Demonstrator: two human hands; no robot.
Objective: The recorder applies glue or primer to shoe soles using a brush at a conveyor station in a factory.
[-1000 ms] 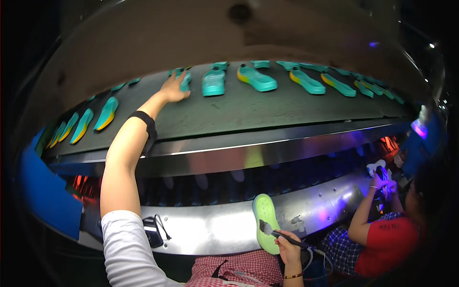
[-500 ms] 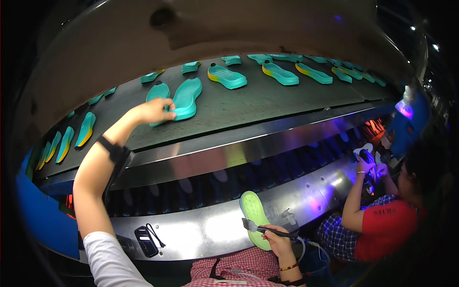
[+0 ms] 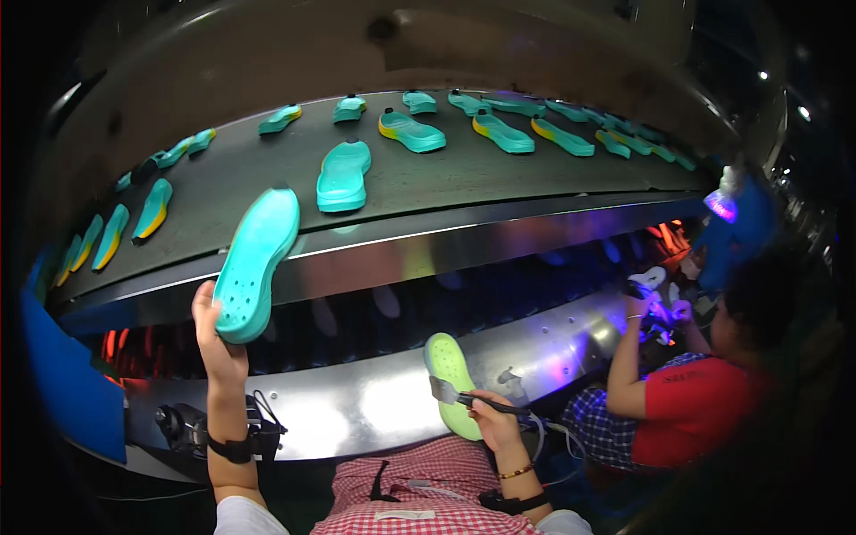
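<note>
A teal shoe sole (image 3: pixel 259 254), raised off the belt and tilted upright, is held by its heel end with holes in my left hand (image 3: pixel 221 343). My right hand (image 3: pixel 496 421) is closed around the dark handle of a flat brush (image 3: pixel 465 399), whose bristle end points left. Beneath the brush lies a pale green shoe sole (image 3: pixel 448 364) with small holes, on the metal ledge in front of me; the brush covers part of it. One more teal sole (image 3: pixel 344 176) rests on the belt just beyond my left hand's sole.
The dark conveyor belt (image 3: pixel 428 183) carries several teal and yellow soles under a hood (image 3: pixel 267 62). A metal rail (image 3: pixel 401 242) edges it. On the ledge (image 3: pixel 339 401), a dark device with a cord stands near my left forearm. A co-worker in red (image 3: pixel 704 401) handles a shoe at right.
My left hand has lifted the teal sole off the belt and brought it nearer, over the rail. My right hand still holds the brush over the green sole.
</note>
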